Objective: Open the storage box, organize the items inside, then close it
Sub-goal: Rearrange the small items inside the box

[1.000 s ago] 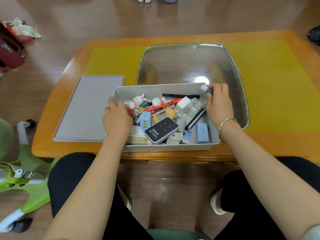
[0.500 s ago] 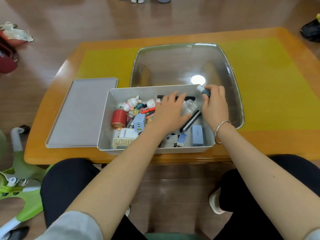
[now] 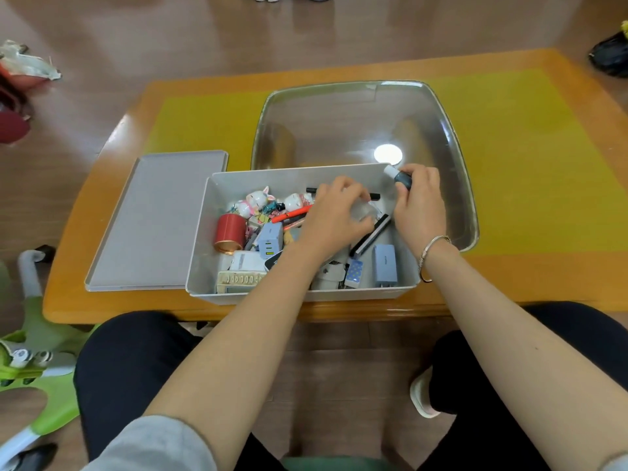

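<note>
The grey storage box (image 3: 217, 266) stands open at the table's front edge, full of small items. Its flat grey lid (image 3: 156, 219) lies on the table to the left. My left hand (image 3: 334, 219) is inside the box with its fingers curled round a clear plastic bottle (image 3: 365, 210). My right hand (image 3: 421, 205) is at the box's back right corner and pinches a small dark bottle with a white cap (image 3: 399, 178). In the box I see a red tin (image 3: 230, 232), rabbit figurines (image 3: 258, 200), a blue charger (image 3: 270, 241) and another blue adapter (image 3: 385, 263).
A large shiny metal tray (image 3: 452, 137) lies on the yellow mat (image 3: 537, 158) behind the box. The wooden table's front edge (image 3: 136, 307) is close to my knees. A green and white child's scooter (image 3: 37, 362) stands on the floor at the left.
My left hand left the box's left side, uncovering the red tin, and crossed to the middle to grip the clear bottle. My right hand stayed at the back right corner.
</note>
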`<action>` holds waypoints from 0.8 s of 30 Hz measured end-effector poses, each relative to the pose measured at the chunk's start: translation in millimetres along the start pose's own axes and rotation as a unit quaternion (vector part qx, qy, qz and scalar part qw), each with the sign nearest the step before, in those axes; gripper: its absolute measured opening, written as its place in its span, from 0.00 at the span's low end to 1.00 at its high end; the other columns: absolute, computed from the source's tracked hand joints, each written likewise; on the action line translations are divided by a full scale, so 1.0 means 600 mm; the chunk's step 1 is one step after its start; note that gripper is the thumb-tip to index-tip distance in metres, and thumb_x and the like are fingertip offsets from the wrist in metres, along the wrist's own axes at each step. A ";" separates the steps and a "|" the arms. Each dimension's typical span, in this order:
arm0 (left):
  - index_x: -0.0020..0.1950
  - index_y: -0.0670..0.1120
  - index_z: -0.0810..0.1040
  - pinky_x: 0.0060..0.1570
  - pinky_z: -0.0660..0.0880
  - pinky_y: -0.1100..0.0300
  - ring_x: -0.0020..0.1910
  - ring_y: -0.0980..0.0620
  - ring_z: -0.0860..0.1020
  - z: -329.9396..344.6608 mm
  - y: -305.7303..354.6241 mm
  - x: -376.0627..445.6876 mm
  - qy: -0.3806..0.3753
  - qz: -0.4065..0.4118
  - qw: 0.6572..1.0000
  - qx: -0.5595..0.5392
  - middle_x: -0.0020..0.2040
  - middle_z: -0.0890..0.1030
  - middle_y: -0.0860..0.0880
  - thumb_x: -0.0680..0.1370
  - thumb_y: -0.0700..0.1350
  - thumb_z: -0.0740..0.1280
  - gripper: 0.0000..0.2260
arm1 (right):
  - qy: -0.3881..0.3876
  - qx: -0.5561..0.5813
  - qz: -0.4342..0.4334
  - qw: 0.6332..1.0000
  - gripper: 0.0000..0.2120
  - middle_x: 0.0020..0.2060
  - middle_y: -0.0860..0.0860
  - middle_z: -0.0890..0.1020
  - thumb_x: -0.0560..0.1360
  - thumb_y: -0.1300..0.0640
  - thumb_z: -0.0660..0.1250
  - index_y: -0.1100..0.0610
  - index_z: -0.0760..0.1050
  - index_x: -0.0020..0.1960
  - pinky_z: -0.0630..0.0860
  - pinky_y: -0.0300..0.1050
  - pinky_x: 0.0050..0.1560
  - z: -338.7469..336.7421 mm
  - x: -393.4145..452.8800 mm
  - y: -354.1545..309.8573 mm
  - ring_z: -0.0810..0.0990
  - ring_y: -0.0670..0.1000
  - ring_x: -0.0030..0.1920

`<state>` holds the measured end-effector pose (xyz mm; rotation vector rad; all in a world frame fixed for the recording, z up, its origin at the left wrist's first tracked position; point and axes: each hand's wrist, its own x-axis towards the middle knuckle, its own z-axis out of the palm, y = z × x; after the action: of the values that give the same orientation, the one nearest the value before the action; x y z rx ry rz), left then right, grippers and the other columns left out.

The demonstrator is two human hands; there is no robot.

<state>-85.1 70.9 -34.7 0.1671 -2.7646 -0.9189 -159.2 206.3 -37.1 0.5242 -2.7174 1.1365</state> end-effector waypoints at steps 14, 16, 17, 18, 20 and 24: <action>0.57 0.50 0.78 0.54 0.60 0.52 0.63 0.44 0.66 -0.098 -0.077 -0.075 0.178 -0.230 0.936 0.197 0.65 0.73 0.52 0.75 0.51 0.64 0.13 | -0.005 0.013 0.019 1.000 0.11 0.60 0.54 0.70 0.79 0.58 0.58 0.57 0.69 0.61 0.75 0.56 0.51 -0.004 -0.002 -0.004 0.77 0.57 0.50; 0.58 0.50 0.78 0.59 0.59 0.48 0.66 0.44 0.65 -0.094 -0.068 -0.069 0.177 -0.229 0.930 0.228 0.67 0.73 0.50 0.75 0.51 0.64 0.14 | -0.006 0.013 0.021 1.000 0.11 0.60 0.54 0.70 0.79 0.58 0.58 0.57 0.69 0.61 0.75 0.56 0.52 -0.004 -0.002 -0.004 0.77 0.56 0.50; 0.59 0.50 0.78 0.62 0.58 0.47 0.67 0.44 0.64 -0.091 -0.060 -0.063 0.176 -0.214 0.933 0.229 0.68 0.72 0.49 0.75 0.50 0.64 0.14 | -0.007 0.014 0.021 1.000 0.11 0.60 0.54 0.70 0.79 0.58 0.58 0.57 0.69 0.61 0.75 0.56 0.52 -0.003 -0.003 -0.005 0.77 0.56 0.50; 0.60 0.49 0.78 0.64 0.57 0.47 0.68 0.43 0.64 -0.085 -0.051 -0.055 0.169 -0.187 0.942 0.221 0.69 0.71 0.48 0.75 0.49 0.65 0.15 | -0.007 0.016 0.021 1.000 0.11 0.60 0.54 0.70 0.79 0.58 0.58 0.57 0.69 0.61 0.75 0.56 0.52 -0.003 -0.002 -0.004 0.77 0.57 0.50; 0.64 0.47 0.75 0.66 0.58 0.49 0.69 0.43 0.64 -0.067 -0.028 -0.033 0.107 -0.099 0.972 0.186 0.70 0.70 0.45 0.75 0.47 0.65 0.17 | -0.008 0.019 0.026 0.999 0.11 0.60 0.54 0.70 0.79 0.58 0.58 0.57 0.69 0.61 0.75 0.58 0.53 -0.004 -0.002 -0.004 0.77 0.57 0.51; 0.72 0.47 0.66 0.70 0.54 0.48 0.70 0.45 0.64 -0.015 0.005 0.013 -0.071 0.037 0.972 0.219 0.70 0.69 0.47 0.76 0.56 0.64 0.26 | -0.010 0.024 0.022 0.999 0.11 0.60 0.53 0.70 0.79 0.59 0.58 0.57 0.69 0.61 0.74 0.58 0.53 -0.004 -0.002 -0.003 0.77 0.57 0.51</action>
<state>-90.6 66.8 -24.5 0.0702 -3.0444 -0.3006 -157.3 207.3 -34.4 0.4881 -2.7377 1.2154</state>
